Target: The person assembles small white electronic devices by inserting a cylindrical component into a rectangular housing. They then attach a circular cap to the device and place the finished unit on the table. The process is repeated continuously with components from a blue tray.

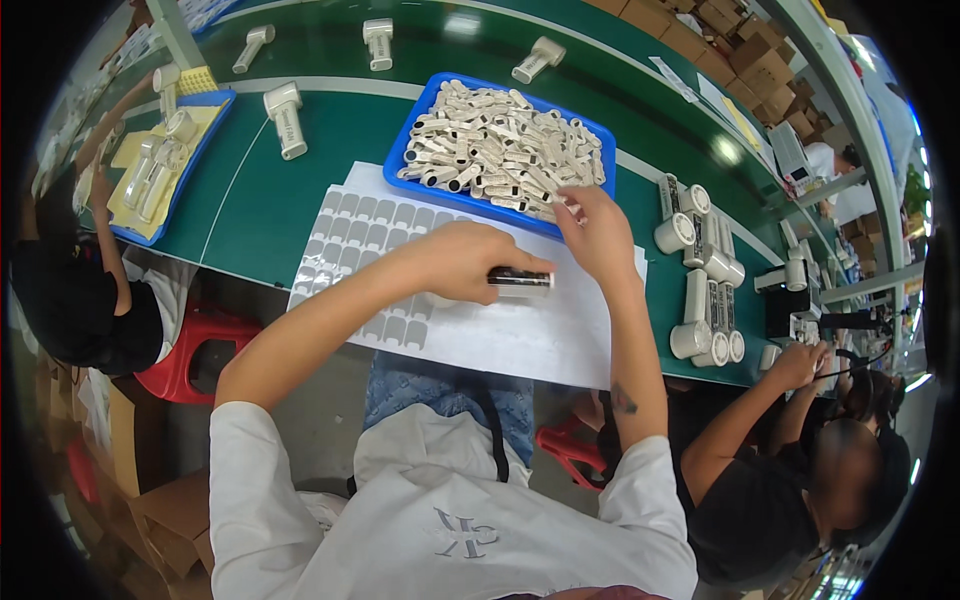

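My left hand (465, 262) is wrapped round a white handheld fan part (525, 291) with a black panel on its upper side. It lies sideways above a white sheet (520, 340), and my fingers hide much of it. My right hand (597, 230) is at the near right corner of a blue tray (400, 165), its thumb and fingers pinched at a small white plastic part (567, 208). Heaped in that tray are many small white parts (500, 140), several with dark oval ends. Rows of grey stickers (345, 235) cover the left side of the sheet.
White handheld fans (290, 120) lie along the green table (240, 190). More fans (700, 265) are grouped at the right. A second blue tray (160, 235) stands at the left. Co-workers sit on both sides, and a red stool (190, 365) is at the left.
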Demonstrator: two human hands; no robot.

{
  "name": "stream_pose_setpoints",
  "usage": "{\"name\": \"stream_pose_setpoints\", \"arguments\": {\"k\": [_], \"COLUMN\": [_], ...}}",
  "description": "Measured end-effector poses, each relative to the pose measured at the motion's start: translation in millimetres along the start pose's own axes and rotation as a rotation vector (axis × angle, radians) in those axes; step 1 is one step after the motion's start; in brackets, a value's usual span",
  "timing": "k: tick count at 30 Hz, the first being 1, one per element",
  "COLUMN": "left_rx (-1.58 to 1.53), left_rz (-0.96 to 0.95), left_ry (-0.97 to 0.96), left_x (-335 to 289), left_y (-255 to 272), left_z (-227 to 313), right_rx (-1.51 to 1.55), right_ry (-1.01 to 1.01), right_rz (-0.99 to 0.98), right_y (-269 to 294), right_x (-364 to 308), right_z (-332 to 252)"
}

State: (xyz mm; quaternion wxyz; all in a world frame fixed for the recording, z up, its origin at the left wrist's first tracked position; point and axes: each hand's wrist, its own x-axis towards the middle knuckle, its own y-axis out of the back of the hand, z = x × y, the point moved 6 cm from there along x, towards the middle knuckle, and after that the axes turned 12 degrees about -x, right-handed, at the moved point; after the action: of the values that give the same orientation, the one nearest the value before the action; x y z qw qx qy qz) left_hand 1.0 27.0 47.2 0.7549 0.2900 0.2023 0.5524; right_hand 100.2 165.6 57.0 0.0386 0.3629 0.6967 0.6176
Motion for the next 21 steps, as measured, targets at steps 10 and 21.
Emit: {"name": "stream_pose_setpoints", "arguments": {"k": [10,21], "left_rx": [0.177,-0.005], "left_rz": [0.319,0.439], "left_ry": [-0.051,0.036], "left_x": [12,-13], "left_y": [-25,-17], "left_z": [6,-12], "right_rx": [-0.232,-0.164], "right_ry": [0.092,0.054], "right_rz": [-0.175,-0.196], "right_y": [-32,-44], "right_x": [37,44], "right_z": [-16,-19]}}
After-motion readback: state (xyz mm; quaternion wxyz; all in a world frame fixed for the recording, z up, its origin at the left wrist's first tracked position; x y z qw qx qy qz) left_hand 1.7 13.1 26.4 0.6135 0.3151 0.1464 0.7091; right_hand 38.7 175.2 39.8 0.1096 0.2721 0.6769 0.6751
